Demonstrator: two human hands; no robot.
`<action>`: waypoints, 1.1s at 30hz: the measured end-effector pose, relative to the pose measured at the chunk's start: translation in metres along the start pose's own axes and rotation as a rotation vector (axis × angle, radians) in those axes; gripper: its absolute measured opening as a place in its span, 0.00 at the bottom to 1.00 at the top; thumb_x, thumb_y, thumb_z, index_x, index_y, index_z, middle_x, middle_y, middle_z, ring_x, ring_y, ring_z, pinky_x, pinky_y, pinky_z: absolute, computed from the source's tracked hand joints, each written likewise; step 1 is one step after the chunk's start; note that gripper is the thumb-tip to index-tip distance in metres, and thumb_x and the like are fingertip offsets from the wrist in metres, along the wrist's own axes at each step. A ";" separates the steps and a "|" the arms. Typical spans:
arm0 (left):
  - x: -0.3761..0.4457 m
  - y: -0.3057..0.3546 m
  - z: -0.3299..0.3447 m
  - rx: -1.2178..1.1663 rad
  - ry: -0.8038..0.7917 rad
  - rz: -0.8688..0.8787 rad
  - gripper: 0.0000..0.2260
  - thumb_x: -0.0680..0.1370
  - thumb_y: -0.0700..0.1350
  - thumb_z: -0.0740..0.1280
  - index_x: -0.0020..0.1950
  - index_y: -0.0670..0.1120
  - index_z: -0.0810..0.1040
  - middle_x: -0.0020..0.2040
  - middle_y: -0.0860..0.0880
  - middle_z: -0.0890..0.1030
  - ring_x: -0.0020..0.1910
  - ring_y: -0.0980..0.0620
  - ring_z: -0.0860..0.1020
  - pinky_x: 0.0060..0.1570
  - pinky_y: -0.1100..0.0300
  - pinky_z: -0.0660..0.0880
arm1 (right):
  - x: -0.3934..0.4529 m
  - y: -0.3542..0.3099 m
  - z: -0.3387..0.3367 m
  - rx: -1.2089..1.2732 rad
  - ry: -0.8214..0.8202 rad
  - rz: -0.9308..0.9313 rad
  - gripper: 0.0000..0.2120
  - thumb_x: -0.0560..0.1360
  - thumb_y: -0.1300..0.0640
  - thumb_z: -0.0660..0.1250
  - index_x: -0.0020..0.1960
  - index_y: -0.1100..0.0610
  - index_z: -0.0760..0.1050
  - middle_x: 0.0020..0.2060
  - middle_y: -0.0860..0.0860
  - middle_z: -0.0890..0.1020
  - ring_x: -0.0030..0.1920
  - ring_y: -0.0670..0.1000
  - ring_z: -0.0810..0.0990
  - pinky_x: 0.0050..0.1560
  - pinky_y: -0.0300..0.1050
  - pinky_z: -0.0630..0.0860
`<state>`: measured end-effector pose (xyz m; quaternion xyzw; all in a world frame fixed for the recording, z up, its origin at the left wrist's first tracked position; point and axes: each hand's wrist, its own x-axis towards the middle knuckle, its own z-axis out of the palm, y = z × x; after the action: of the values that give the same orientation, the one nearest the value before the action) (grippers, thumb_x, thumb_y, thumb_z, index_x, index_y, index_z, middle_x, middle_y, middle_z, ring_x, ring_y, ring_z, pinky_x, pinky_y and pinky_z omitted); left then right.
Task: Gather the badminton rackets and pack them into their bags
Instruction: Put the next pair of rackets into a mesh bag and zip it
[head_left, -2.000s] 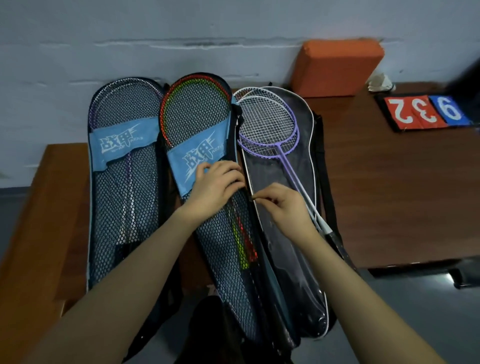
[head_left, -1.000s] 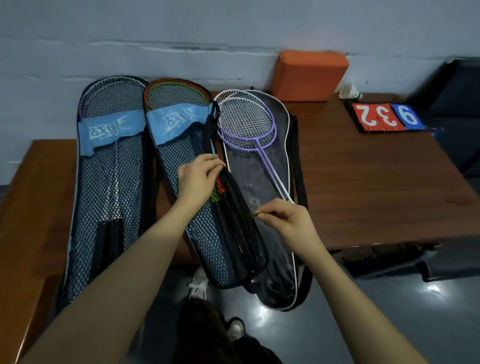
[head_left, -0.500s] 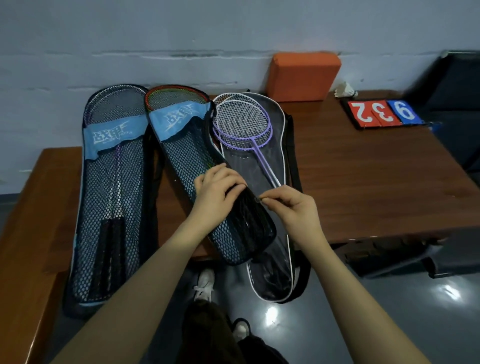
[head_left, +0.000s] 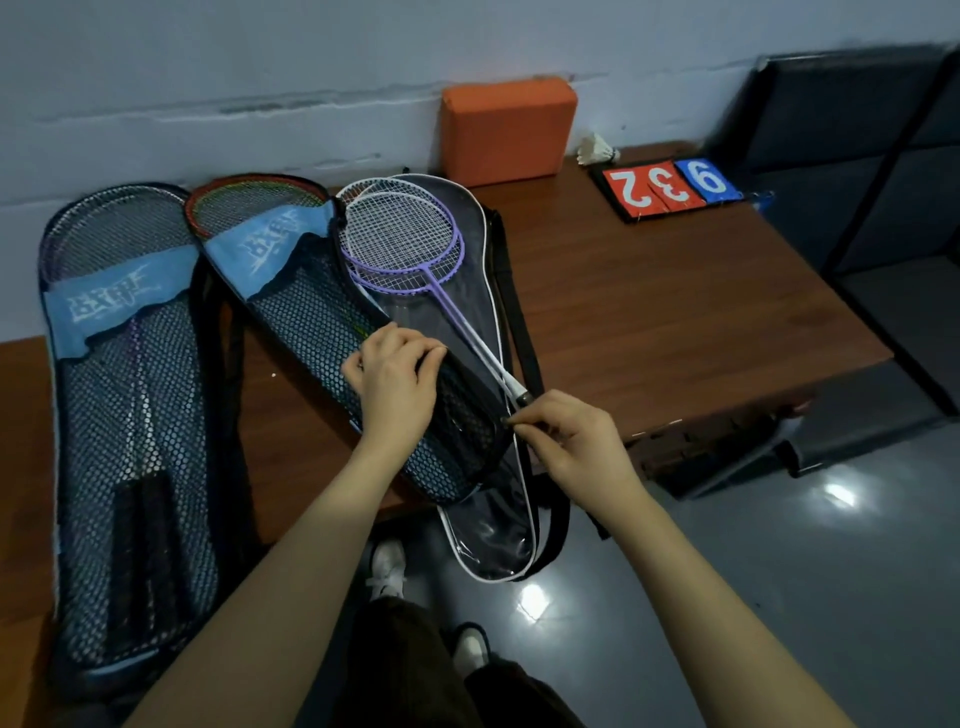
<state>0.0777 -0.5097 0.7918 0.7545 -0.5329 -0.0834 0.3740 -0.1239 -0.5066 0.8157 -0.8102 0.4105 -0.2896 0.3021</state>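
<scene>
Three racket bags lie side by side on the brown table. The left mesh bag holds rackets with black grips. The middle mesh bag holds a red-framed racket; my left hand presses down on its lower part. My right hand pinches the small zipper pull at that bag's right edge. A purple racket and a white one lie on the open clear bag on the right.
An orange block leans against the wall. A shuttlecock and a number flip board sit at the table's far right. Dark cabinets stand to the right. My feet are on the grey floor below.
The middle bag has shifted up and left on the table. My right hand has moved along the bag's right edge toward its handle end, still pinching the pull.
</scene>
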 end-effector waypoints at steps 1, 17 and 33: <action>-0.002 -0.001 0.001 -0.002 0.001 0.000 0.07 0.78 0.47 0.64 0.49 0.48 0.81 0.51 0.52 0.78 0.66 0.49 0.66 0.58 0.55 0.51 | -0.002 0.001 0.001 -0.022 -0.003 -0.007 0.04 0.74 0.61 0.67 0.46 0.57 0.81 0.40 0.48 0.80 0.41 0.45 0.78 0.41 0.40 0.75; 0.004 -0.002 0.002 -0.024 -0.014 0.068 0.08 0.78 0.49 0.64 0.50 0.49 0.81 0.53 0.54 0.78 0.67 0.49 0.65 0.59 0.52 0.52 | -0.013 0.004 0.003 0.210 -0.004 0.168 0.05 0.73 0.64 0.69 0.42 0.56 0.80 0.38 0.48 0.80 0.40 0.46 0.78 0.41 0.38 0.74; -0.026 -0.088 0.004 0.126 -0.197 -0.165 0.21 0.74 0.48 0.61 0.65 0.40 0.70 0.63 0.37 0.70 0.60 0.36 0.70 0.57 0.42 0.67 | 0.071 0.027 0.102 -0.279 -0.076 0.192 0.21 0.75 0.52 0.66 0.66 0.56 0.69 0.52 0.55 0.79 0.50 0.58 0.79 0.42 0.51 0.75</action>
<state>0.1297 -0.4762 0.7247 0.8059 -0.5072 -0.1541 0.2637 -0.0290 -0.5534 0.7452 -0.8115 0.5106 -0.1689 0.2283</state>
